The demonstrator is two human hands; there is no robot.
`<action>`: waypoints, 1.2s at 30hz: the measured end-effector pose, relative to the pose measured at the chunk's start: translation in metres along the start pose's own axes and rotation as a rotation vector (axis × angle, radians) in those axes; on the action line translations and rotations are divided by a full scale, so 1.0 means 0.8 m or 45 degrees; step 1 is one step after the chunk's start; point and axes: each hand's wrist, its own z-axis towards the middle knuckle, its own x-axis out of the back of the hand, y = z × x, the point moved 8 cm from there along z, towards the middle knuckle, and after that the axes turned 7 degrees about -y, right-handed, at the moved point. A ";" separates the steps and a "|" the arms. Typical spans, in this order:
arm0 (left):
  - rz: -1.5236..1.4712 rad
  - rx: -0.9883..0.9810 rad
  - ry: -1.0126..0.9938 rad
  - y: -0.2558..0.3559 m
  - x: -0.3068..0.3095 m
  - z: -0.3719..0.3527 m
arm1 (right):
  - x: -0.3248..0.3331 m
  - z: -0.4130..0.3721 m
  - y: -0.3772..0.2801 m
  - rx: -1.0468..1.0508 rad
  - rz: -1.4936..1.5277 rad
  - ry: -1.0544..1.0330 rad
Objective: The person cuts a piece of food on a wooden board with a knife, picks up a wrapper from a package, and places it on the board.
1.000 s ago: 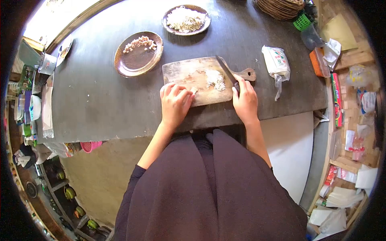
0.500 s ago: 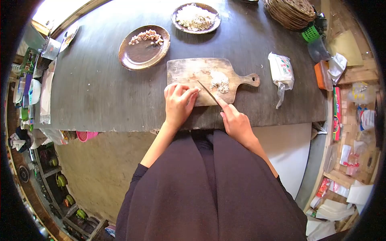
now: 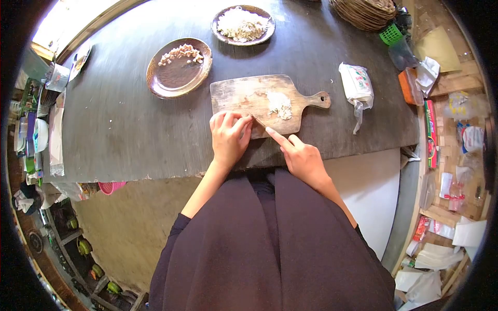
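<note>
Your right hand (image 3: 302,158) holds the knife (image 3: 259,123), index finger extended along it, blade angled towards your left hand (image 3: 228,136). That hand's fingers are curled at the cutting board (image 3: 236,96); I can't tell whether they grip anything. Beyond the knife lies a white chopped pile (image 3: 280,105); beyond your left grip, 2 plates (image 3: 176,79).

Bare table (image 3: 129,135) left of the cutting board (image 3: 238,93), narrow gap between its handle (image 3: 316,100) and the white packet (image 3: 357,85), plates (image 3: 179,80) beyond.
</note>
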 end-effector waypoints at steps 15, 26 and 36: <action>-0.032 0.008 0.007 -0.002 0.001 -0.001 | 0.003 0.003 0.004 0.018 -0.041 -0.066; -0.048 -0.003 0.007 -0.002 0.001 -0.001 | 0.006 0.009 0.004 0.006 0.017 -0.035; -0.034 0.000 0.012 -0.001 0.003 0.000 | 0.005 0.007 0.002 0.033 -0.010 -0.028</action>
